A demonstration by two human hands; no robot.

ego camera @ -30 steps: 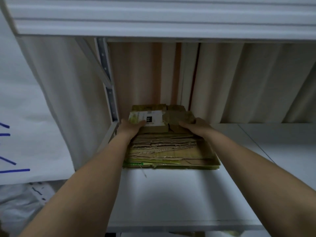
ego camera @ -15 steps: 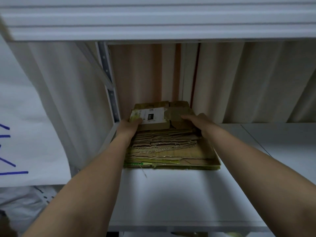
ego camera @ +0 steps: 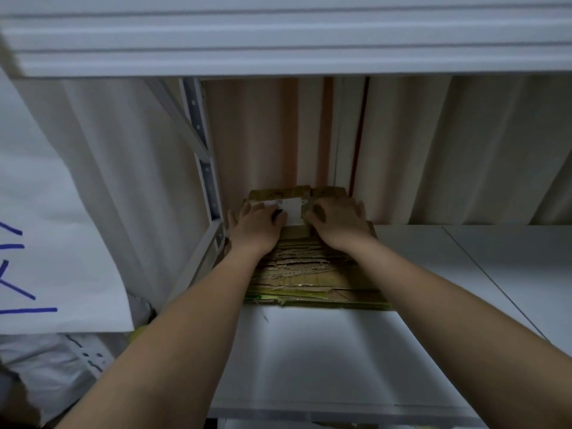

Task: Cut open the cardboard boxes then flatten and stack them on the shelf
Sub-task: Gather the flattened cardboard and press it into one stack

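Both hands, left [ego camera: 257, 226] and right [ego camera: 339, 224], flat, pressing flattened cardboard stack [ego camera: 309, 274], back-left shelf [ego camera: 325, 360] corner, bare board in front

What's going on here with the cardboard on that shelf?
A person is stacking flattened cardboard. Both hands lie on top of the cardboard pile, which sits at the back left of the white shelf. The left hand and right hand press down on the top piece, either side of its white label, with fingers fairly flat rather than gripping. The pile is already several layers deep, with ragged edges facing the camera. No cutter or uncut box is in view.
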